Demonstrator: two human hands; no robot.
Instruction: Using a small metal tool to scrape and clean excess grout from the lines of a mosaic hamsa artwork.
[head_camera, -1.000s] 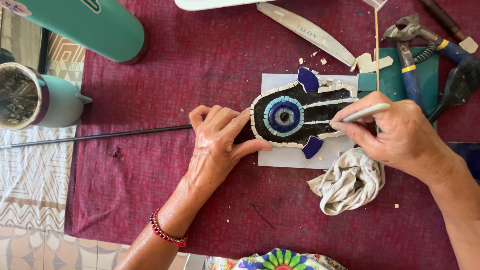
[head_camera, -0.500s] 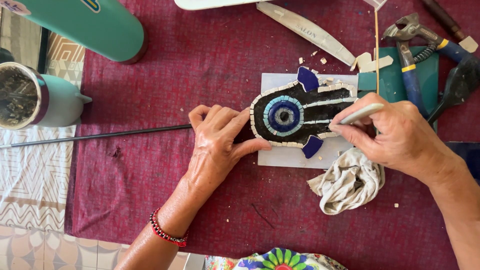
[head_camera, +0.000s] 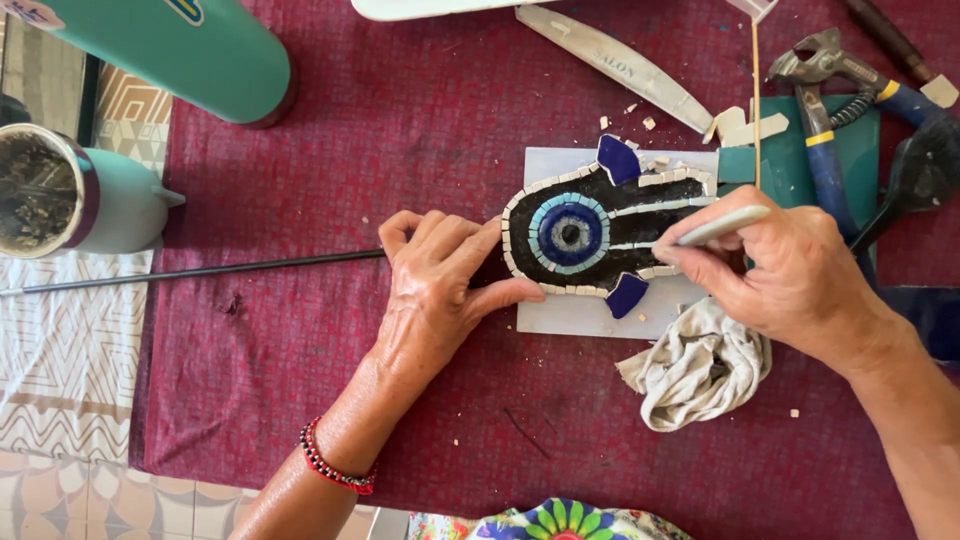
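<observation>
On a maroon cloth (head_camera: 400, 130), a black mosaic piece (head_camera: 600, 235) with blue eye lying on a pale board (head_camera: 580, 315), steadied by left hand (head_camera: 435, 290) pressed flat, right hand (head_camera: 790, 275) gripping a slim grey tool (head_camera: 722, 226) over its edge, crumpled rag (head_camera: 700, 370) just below.

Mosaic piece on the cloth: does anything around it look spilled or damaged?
Yes. Small pale tile chips lie scattered on the red cloth above the mosaic, and a dark stain marks the cloth below the thin rod.
</observation>
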